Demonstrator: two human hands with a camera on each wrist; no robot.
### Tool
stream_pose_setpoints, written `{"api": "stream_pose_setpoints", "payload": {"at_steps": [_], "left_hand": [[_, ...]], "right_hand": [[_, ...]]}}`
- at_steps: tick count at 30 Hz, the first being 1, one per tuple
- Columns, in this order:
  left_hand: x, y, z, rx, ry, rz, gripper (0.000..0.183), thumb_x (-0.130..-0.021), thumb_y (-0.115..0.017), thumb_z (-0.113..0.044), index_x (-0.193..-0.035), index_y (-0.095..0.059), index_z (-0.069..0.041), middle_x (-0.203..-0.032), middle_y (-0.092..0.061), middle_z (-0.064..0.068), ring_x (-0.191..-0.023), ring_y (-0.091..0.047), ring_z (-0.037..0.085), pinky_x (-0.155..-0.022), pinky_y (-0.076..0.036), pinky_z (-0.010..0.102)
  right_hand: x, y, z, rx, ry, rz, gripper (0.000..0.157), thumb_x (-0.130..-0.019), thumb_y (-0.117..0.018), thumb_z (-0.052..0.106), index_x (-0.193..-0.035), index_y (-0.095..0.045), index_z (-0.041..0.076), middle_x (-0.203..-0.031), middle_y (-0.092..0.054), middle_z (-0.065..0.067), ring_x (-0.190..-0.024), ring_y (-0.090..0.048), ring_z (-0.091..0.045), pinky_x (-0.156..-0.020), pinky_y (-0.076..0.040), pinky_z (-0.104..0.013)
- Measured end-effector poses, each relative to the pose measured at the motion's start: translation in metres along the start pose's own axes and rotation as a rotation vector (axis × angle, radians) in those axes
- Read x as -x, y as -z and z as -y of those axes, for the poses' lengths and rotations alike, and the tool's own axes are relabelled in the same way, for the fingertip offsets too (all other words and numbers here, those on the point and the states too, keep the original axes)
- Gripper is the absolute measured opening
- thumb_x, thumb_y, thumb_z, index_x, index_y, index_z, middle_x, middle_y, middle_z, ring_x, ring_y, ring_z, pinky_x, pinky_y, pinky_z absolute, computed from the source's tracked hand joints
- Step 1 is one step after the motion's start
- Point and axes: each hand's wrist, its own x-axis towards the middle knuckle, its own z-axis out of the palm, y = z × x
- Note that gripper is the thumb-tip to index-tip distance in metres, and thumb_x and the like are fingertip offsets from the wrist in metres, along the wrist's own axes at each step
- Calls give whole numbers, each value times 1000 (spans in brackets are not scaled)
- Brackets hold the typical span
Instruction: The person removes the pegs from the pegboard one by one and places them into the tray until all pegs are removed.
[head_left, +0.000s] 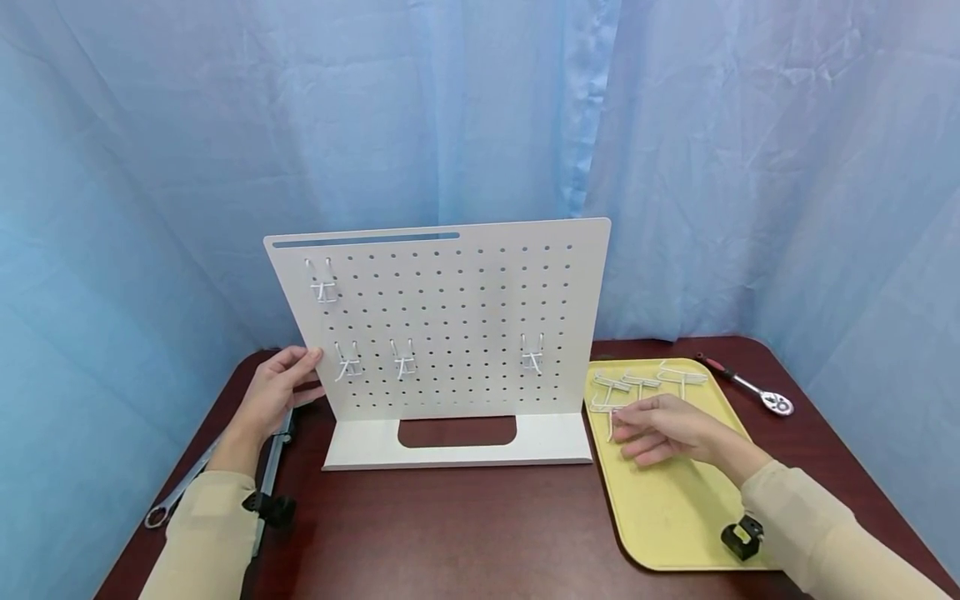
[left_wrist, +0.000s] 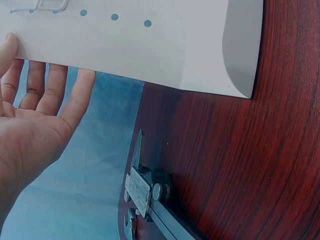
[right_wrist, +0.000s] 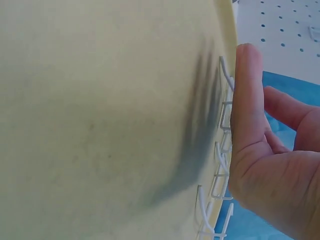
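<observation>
A white pegboard (head_left: 450,333) stands on its flat base. My left hand (head_left: 281,387) holds its left edge, thumb on the front face and fingers behind, as the left wrist view also shows. Several white wire hooks hang in the board, among them an upper-left hook (head_left: 323,292) and one on the right (head_left: 532,360). Over the yellow tray (head_left: 675,517), my right hand (head_left: 663,429) is beside the nearest loose wire hook (head_left: 610,423), fingers fairly straight. Whether the fingertips touch that hook is hard to tell. More loose hooks (right_wrist: 222,170) lie along the tray's far part.
A ratchet wrench (head_left: 750,387) lies right of the tray. On the left are a caliper (left_wrist: 142,192) and a wrench (head_left: 168,504), partly hidden under my left arm. Blue curtains (head_left: 450,108) enclose the dark wooden table (head_left: 435,533).
</observation>
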Motion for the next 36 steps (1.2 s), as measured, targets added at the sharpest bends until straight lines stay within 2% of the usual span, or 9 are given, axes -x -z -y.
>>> {"api": "stream_pose_setpoints", "payload": {"at_steps": [5,9,15,22,30,36], "left_hand": [[-3,-2,0,-3,-1,1,24,-99,-67,-37,-107,-68,-15,-105,-71,-6,-94,-71,10,-81,-60,33],[-2,-4,2,-10,7,-5,25,-99,-67,-39,-107,-67,-16,-105,-70,-6,-94,-70,10,-81,-60,32],[2,-3,2,-11,3,-8,26,-99,-67,-38,-109,-67,-14,-106,-70,-6,-94,-70,10,-81,-60,31],[1,0,-3,-22,-24,5,24,-100,-66,-35,-109,-68,-14,-106,-70,-7,-95,-70,9,-80,-60,30],[-2,-2,-6,-33,-17,6,27,-99,-67,-39,-110,-67,-14,-106,-69,-7,-95,-69,9,-80,-60,31],[1,-2,-2,-24,-7,9,27,-100,-66,-36,-112,-66,-12,-106,-68,-6,-96,-69,11,-82,-60,32]], "right_hand": [[7,0,7,-36,27,56,50,-107,-56,26,-141,-47,-11,-124,-67,-20,-97,-73,-27,-79,-61,-44],[11,-7,18,-31,58,89,52,-107,-55,27,-144,-45,-8,-129,-64,-21,-103,-71,-30,-81,-61,-44],[14,-34,41,-37,103,139,51,-106,-57,28,-142,-48,-6,-125,-65,-18,-104,-71,-31,-84,-60,-47],[15,-60,67,-69,211,234,36,-106,-57,20,-135,-57,-2,-120,-66,-17,-101,-71,-29,-87,-58,-51],[12,-83,98,-66,270,256,44,-106,-57,20,-141,-51,-4,-132,-60,-24,-111,-67,-34,-92,-56,-54],[3,-109,126,-54,282,301,47,-104,-61,22,-143,-51,-2,-135,-60,-22,-117,-64,-38,-93,-55,-54]]}}
